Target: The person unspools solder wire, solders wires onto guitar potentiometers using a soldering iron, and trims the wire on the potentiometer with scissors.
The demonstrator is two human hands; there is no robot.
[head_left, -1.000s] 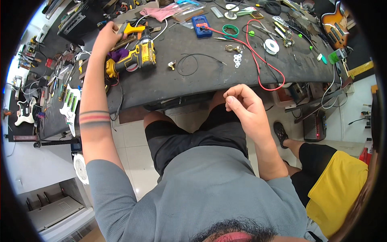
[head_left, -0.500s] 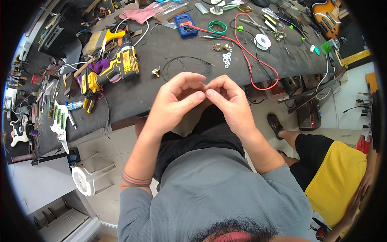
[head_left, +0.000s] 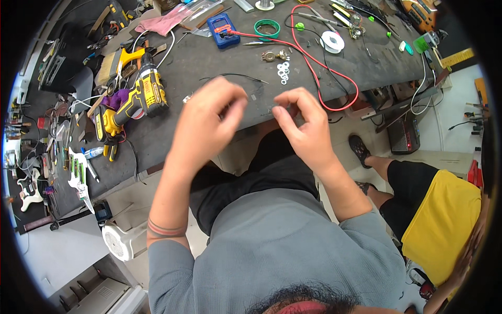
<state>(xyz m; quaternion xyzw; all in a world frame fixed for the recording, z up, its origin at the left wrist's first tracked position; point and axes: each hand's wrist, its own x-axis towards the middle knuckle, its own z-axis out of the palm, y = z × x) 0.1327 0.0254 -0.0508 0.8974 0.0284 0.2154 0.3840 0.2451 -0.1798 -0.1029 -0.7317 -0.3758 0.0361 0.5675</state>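
My left hand point(head_left: 217, 112) hovers over the table's front edge, smeared by motion, its fingers curled; I cannot tell whether it holds anything. Apart from it to the right, my right hand point(head_left: 303, 118) has its thumb and index fingertip close together in a pinch. Whatever may be between them is too small to make out. Beyond the left hand lies a thin black wire point(head_left: 246, 76), and a small metal part point(head_left: 187, 98) is partly hidden beside that hand. White washers point(head_left: 283, 73) and a potentiometer point(head_left: 270, 56) lie farther back.
A yellow-black cordless drill point(head_left: 141, 97) lies at left. Toward the back are a blue multimeter point(head_left: 223, 31) with a red test lead point(head_left: 308, 63), a green tape roll point(head_left: 266, 29) and a white spool point(head_left: 332, 42). A person in a yellow garment point(head_left: 444, 225) is at right.
My hands, which met at the fingertips, have come apart. The left moved left and slightly away from me; the right shifted slightly right. The whole view has shifted a little.
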